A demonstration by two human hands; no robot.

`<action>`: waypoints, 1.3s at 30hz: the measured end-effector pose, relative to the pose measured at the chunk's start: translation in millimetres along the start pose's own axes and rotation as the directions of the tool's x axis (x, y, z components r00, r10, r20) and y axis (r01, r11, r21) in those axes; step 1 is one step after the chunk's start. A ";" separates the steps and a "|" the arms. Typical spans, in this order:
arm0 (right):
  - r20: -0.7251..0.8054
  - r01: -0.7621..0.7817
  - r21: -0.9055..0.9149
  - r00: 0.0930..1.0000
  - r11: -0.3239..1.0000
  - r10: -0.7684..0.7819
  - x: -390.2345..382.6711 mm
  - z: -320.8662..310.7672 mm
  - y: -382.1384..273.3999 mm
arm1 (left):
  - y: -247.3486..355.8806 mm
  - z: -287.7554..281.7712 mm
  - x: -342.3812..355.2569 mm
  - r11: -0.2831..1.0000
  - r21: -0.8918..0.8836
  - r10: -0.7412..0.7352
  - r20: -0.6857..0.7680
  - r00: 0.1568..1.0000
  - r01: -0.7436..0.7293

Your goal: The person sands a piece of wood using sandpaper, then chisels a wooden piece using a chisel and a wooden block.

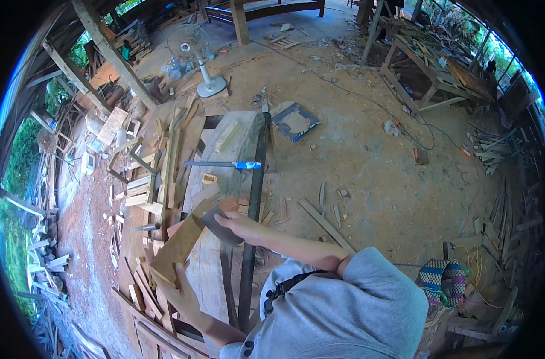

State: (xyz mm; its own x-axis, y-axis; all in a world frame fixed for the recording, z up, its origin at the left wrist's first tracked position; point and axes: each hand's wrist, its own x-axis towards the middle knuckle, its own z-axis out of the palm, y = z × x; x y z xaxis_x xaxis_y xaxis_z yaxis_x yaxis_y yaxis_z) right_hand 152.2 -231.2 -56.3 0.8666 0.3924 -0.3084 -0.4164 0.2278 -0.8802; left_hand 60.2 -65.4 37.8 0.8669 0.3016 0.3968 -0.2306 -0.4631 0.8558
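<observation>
Risk first: the flat tan rectangular wooden board [180, 242] was held tilted in the air over the long pale wooden workbench [209, 269], gripped only at its two ends. Judged from that, it could twist or slip if the pressure at the upper end outran the grip at the lower end. The dark grey curved sheet, likely sandpaper [220, 226], was pressed near the board's upper corner, so fingers sat close to the edge there; a slide off the corner could scrape knuckles on the bench or the dark metal bar [251, 209] just beside it. Loose wood offcuts [147, 191] crowded the bench's left side, so a dropped board could knock them off.

Left hand [186, 293] was closed on the board's lower end, fingers wrapped from beneath, thumb side hidden. Right hand [236, 224] was curled over the dark sheet, holding it against the upper end of the board; cannot tell how much of the sheet touched the wood.

Board position: between both hands, running diagonally from lower left to upper right, above the bench and not resting flat on it. Blue-handled tool [224, 164] lay farther up the bench, well apart from both hands. White standing fan [204, 60] stood on the dirt floor beyond the bench's far end.
</observation>
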 end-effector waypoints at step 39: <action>0.267 0.525 -0.329 0.849 0.785 -0.456 82.3 53.9 13.0 | -18.5 59.5 77.6 0.815 -0.472 -0.014 -0.597 0.802 -0.337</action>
State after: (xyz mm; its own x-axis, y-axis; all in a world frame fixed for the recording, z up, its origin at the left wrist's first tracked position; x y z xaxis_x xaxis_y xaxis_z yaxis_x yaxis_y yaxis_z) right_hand 203.3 -147.9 -73.6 0.8524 0.4667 0.2360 0.2189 0.0915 -0.9714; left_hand 158.0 -83.0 33.0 0.4349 0.7462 0.5041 -0.6883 -0.0855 0.7204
